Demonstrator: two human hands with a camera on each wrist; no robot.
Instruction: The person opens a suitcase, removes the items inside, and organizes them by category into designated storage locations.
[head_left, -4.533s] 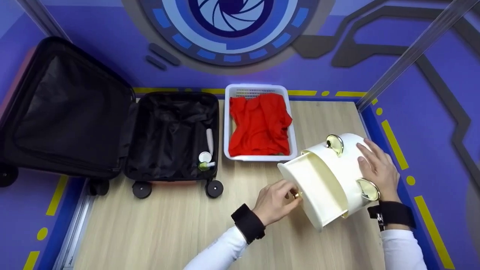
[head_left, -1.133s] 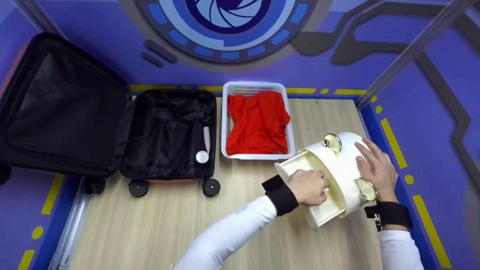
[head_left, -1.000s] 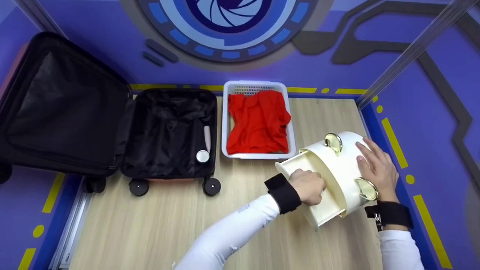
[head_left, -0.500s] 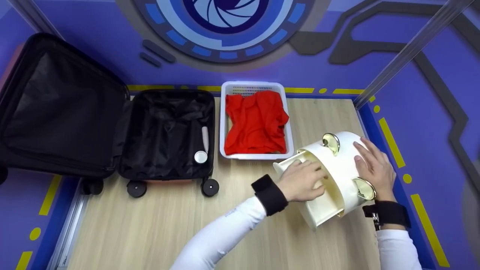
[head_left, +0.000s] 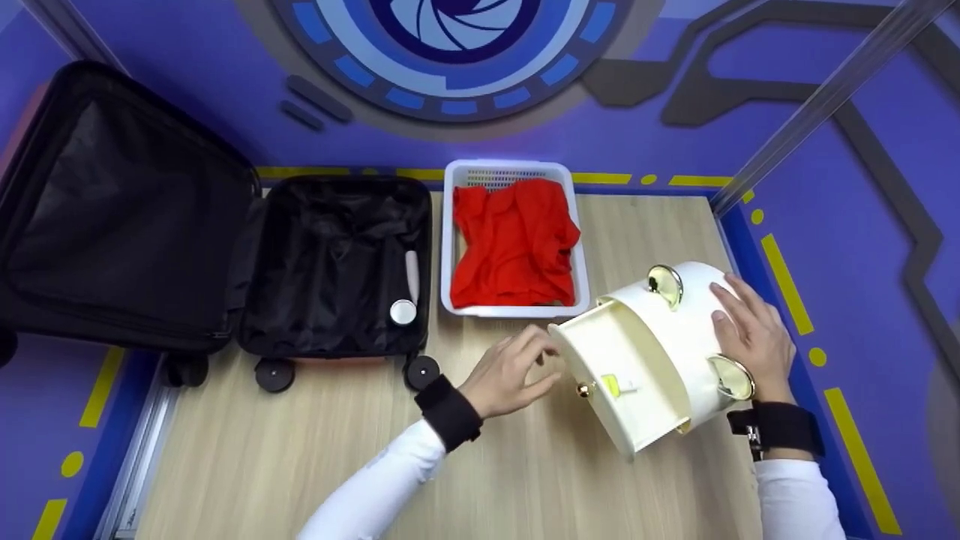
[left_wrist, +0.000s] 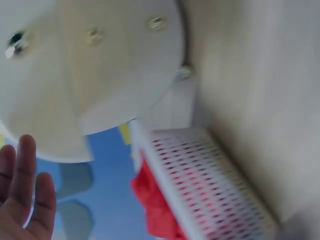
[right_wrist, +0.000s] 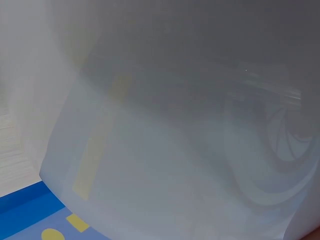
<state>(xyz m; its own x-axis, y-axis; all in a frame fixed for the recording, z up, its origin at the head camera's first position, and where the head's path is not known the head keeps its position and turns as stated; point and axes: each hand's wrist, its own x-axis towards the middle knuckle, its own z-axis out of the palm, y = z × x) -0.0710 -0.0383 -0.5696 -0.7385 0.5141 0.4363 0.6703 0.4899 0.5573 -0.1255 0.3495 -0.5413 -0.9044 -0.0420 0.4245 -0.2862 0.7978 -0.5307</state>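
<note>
A white rounded drawer unit (head_left: 694,337) with two gold-rimmed, eye-like knobs on top stands at the right, its drawer (head_left: 645,420) pulled out. Inside the drawer lies a small yellow-green and white item (head_left: 616,385). My left hand (head_left: 514,375) holds nothing; its loosely bent fingers are just left of the drawer front, near the gold knob (head_left: 583,389). In the left wrist view the fingers (left_wrist: 25,175) extend beside the unit's front. My right hand (head_left: 754,330) rests on top of the unit with fingers spread. The unit's pale surface (right_wrist: 150,150) fills most of the right wrist view.
An open black-lined suitcase (head_left: 337,345) stands at the left, holding a pale stick-like item (head_left: 412,276) and a round white-topped item (head_left: 403,312). A white basket (head_left: 448,247) with a red cloth (head_left: 514,247) sits behind the hands. Purple walls (head_left: 840,225) border the table.
The yellow-green item, in the suitcase at first, now lies in the drawer. My left hand reached into the drawer, let go of it and withdrew leftward. My right hand stays on the unit.
</note>
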